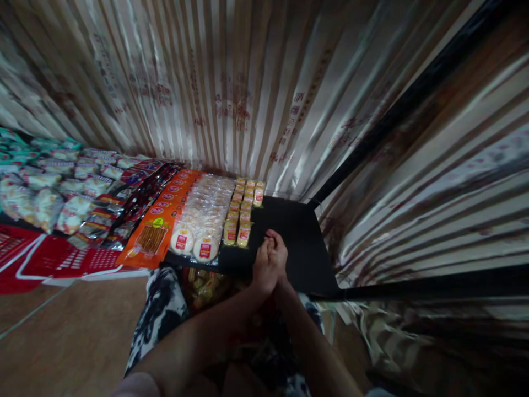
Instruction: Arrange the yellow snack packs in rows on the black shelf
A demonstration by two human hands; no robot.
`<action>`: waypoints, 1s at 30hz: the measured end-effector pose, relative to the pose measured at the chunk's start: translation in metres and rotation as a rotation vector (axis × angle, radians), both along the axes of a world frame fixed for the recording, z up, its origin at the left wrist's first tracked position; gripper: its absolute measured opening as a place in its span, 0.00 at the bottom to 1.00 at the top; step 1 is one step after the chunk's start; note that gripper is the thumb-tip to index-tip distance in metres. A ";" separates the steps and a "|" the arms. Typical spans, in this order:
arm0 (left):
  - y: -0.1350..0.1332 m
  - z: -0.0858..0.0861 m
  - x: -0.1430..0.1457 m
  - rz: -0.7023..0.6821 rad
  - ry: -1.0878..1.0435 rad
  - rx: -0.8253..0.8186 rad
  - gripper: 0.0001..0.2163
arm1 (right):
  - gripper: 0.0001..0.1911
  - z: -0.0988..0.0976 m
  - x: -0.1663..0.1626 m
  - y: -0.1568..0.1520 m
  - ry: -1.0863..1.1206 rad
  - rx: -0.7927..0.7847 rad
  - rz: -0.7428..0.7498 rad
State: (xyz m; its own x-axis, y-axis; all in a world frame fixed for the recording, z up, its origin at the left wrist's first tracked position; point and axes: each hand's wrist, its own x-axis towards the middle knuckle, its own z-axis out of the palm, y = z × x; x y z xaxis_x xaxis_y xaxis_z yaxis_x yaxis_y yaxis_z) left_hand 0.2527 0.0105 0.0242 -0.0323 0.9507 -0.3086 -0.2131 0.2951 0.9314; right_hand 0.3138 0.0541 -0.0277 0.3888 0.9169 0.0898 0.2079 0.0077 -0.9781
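My left hand (263, 268) and my right hand (279, 255) are pressed together over the front of a black shelf (301, 242). Both have their fingers curled; anything between them is hidden. Just left of the hands run two rows of small yellow snack packets (243, 212). Beside those lie clear packs of round white cakes (202, 220) with red labels. An orange pack of stick snacks (155, 234) lies further left.
Dark and white snack bags (82, 198) fill the shelf to the far left above red baskets (49, 256). Striped foil sheeting (231, 94) forms the back and right walls. A bag of yellow packets (204, 284) rests by my patterned-trousered knees on the wooden floor (70, 336).
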 end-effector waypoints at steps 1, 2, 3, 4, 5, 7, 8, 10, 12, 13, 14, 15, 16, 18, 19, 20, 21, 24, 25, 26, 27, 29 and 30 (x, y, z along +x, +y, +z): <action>-0.015 -0.001 -0.006 -0.016 0.043 0.047 0.16 | 0.20 0.002 -0.005 -0.015 0.013 0.016 0.000; -0.030 -0.002 -0.012 -0.044 0.104 0.118 0.16 | 0.20 0.004 -0.010 -0.029 0.025 0.028 0.005; -0.044 -0.003 -0.019 -0.075 0.162 0.193 0.16 | 0.19 0.006 -0.015 -0.044 0.030 0.040 0.015; -0.058 -0.004 -0.026 -0.104 0.207 0.237 0.17 | 0.18 0.008 -0.021 -0.058 0.038 0.047 0.034; -0.071 -0.005 -0.034 -0.126 0.240 0.257 0.17 | 0.17 0.009 -0.025 -0.072 0.030 0.046 0.035; -0.094 -0.007 -0.052 -0.176 0.283 0.278 0.18 | 0.15 0.010 -0.034 -0.098 -0.023 0.028 0.062; -0.103 -0.009 -0.061 -0.194 0.298 0.275 0.18 | 0.15 0.009 -0.038 -0.109 -0.055 0.026 0.091; -0.118 -0.015 -0.078 -0.232 0.325 0.252 0.19 | 0.15 0.003 -0.046 -0.127 -0.104 0.018 0.170; -0.125 -0.026 -0.093 -0.243 0.360 0.213 0.18 | 0.16 -0.008 -0.055 -0.137 -0.132 -0.037 0.236; -0.126 -0.033 -0.100 -0.242 0.379 0.195 0.17 | 0.16 -0.014 -0.059 -0.139 -0.147 -0.092 0.258; -0.124 -0.040 -0.106 -0.241 0.411 0.173 0.16 | 0.17 -0.021 -0.064 -0.139 -0.167 -0.158 0.275; -0.120 -0.048 -0.112 -0.233 0.460 0.143 0.15 | 0.18 -0.029 -0.068 -0.138 -0.194 -0.223 0.291; -0.114 -0.056 -0.117 -0.243 0.561 0.099 0.14 | 0.19 -0.036 -0.072 -0.135 -0.227 -0.286 0.313; -0.102 -0.072 -0.127 -0.249 0.822 -0.014 0.14 | 0.20 -0.050 -0.079 -0.129 -0.288 -0.414 0.351; -0.097 -0.080 -0.132 -0.276 0.928 -0.039 0.14 | 0.21 -0.057 -0.083 -0.126 -0.309 -0.476 0.369; -0.092 -0.087 -0.136 -0.305 1.006 -0.064 0.14 | 0.22 -0.064 -0.085 -0.123 -0.324 -0.532 0.386; -0.089 -0.094 -0.139 -0.341 1.061 -0.084 0.14 | 0.24 -0.070 -0.088 -0.121 -0.333 -0.577 0.403; -0.084 -0.110 -0.144 -0.430 1.138 -0.120 0.15 | 0.27 -0.086 -0.093 -0.118 -0.335 -0.630 0.446; -0.084 -0.113 -0.144 -0.438 1.153 -0.124 0.15 | 0.28 -0.090 -0.095 -0.118 -0.327 -0.627 0.452; -0.084 -0.116 -0.143 -0.435 1.166 -0.129 0.16 | 0.28 -0.093 -0.096 -0.118 -0.318 -0.619 0.452; -0.083 -0.118 -0.142 -0.424 1.177 -0.138 0.16 | 0.28 -0.096 -0.097 -0.118 -0.307 -0.612 0.451; -0.082 -0.119 -0.140 -0.398 1.187 -0.173 0.15 | 0.27 -0.098 -0.097 -0.118 -0.280 -0.599 0.436; -0.081 -0.118 -0.140 -0.390 1.185 -0.192 0.15 | 0.27 -0.098 -0.096 -0.118 -0.265 -0.590 0.418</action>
